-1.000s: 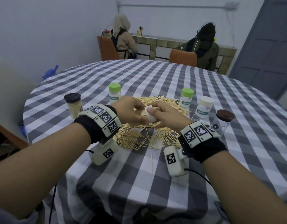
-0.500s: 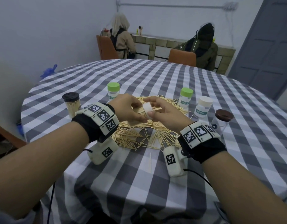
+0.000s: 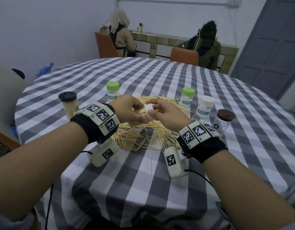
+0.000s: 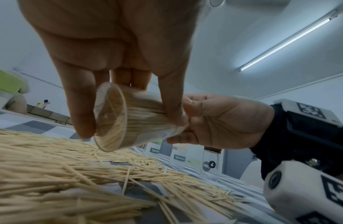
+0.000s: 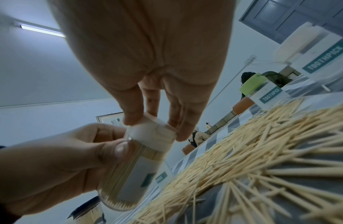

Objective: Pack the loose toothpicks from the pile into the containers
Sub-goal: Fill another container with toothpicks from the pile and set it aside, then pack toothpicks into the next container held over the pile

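A clear container [image 4: 128, 121] packed with toothpicks lies on its side in the air above the toothpick pile [image 3: 143, 136]. My left hand [image 3: 130, 110] grips its body, with fingers and thumb wrapped round it [image 5: 61, 163]. My right hand [image 3: 161, 112] pinches the white cap [image 5: 153, 133] sitting on the container's mouth, thumb on one side and fingers on the other. In the head view only the cap [image 3: 149, 112] shows between the two hands. The loose toothpicks are spread over the checked tablecloth [image 3: 160, 188] just under both hands.
Around the pile stand two green-capped containers [image 3: 112, 92] [image 3: 187, 98], a white-capped one [image 3: 204, 107], a brown-lidded jar [image 3: 224, 123] and a black-lidded jar of toothpicks [image 3: 68, 105]. A single toothpick [image 3: 150, 163] lies nearer me. Two people sit at the back counter.
Both hands have risen slightly above the pile with the container between them. The right fingers have shifted their hold on the white cap, which now faces more sideways.
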